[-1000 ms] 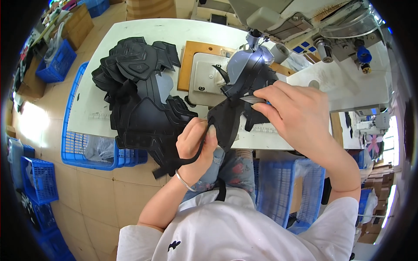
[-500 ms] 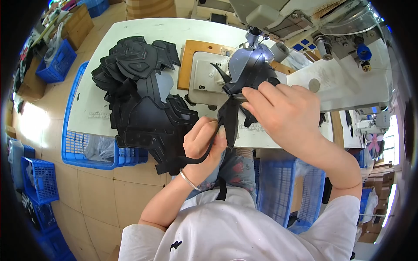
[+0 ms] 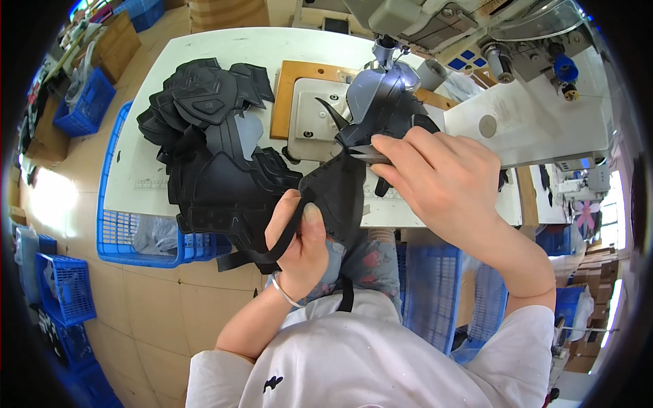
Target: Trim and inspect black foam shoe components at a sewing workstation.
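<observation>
My left hand [image 3: 299, 238] is closed on the edge of a black fabric piece [image 3: 337, 197], pinching it between thumb and fingers. A narrow black strap [image 3: 282, 241] runs across that hand. My right hand [image 3: 445, 173] is closed round small grey metal thread snips [image 3: 368, 154], whose tips touch the top of the fabric piece. Just beyond lies a black moulded panel [image 3: 384, 102] with a grey rounded part, under the sewing machine's needle area [image 3: 385, 54]. The fabric piece meets this panel at the snips; the exact join is hard to see.
A pile of black moulded panels [image 3: 207, 156] covers the left of the white table [image 3: 153, 183]. The sewing machine's head [image 3: 435, 27] overhangs the far right. A blue basket [image 3: 139, 251] with clear plastic sits below the table's left edge; another blue crate [image 3: 432, 292] stands beside my legs.
My left hand has moved left and slightly down, spreading the fabric piece wider. The thread snips' blades now show at my right fingertips. The view has shifted slightly.
</observation>
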The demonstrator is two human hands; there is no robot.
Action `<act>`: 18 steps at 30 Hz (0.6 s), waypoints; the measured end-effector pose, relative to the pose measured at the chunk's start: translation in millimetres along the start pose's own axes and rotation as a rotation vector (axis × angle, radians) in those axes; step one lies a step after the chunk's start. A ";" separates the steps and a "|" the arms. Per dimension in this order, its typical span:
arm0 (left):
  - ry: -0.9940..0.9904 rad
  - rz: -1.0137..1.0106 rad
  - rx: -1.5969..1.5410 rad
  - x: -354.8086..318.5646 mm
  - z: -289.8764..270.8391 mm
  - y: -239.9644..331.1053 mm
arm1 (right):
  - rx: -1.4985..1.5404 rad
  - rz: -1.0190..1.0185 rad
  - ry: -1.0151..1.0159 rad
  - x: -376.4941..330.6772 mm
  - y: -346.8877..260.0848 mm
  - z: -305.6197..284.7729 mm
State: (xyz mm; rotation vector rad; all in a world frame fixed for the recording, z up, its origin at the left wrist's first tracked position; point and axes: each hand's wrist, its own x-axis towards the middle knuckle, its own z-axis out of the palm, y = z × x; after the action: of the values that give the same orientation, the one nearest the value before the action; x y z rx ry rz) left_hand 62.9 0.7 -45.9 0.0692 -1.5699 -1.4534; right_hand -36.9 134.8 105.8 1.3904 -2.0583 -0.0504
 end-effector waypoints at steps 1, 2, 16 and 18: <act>0.001 0.002 0.008 -1.7 0.1 1.7 | -0.010 0.007 0.010 0.7 -1.4 2.5; -0.006 -0.028 -0.009 -3.9 1.3 5.3 | -0.021 0.014 0.020 0.8 -2.7 4.4; 0.005 -0.140 -0.114 11.0 10.6 23.5 | -0.064 0.033 0.051 -3.2 -8.1 12.9; -0.063 0.121 -0.018 13.9 7.8 10.8 | -0.092 0.027 0.070 -4.6 -7.9 14.8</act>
State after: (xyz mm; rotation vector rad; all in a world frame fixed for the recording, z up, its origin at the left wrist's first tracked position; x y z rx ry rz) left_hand 56.2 1.1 -27.8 -0.0817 -1.5836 -1.3862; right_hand -37.2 130.6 88.9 1.2908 -1.9914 -0.0835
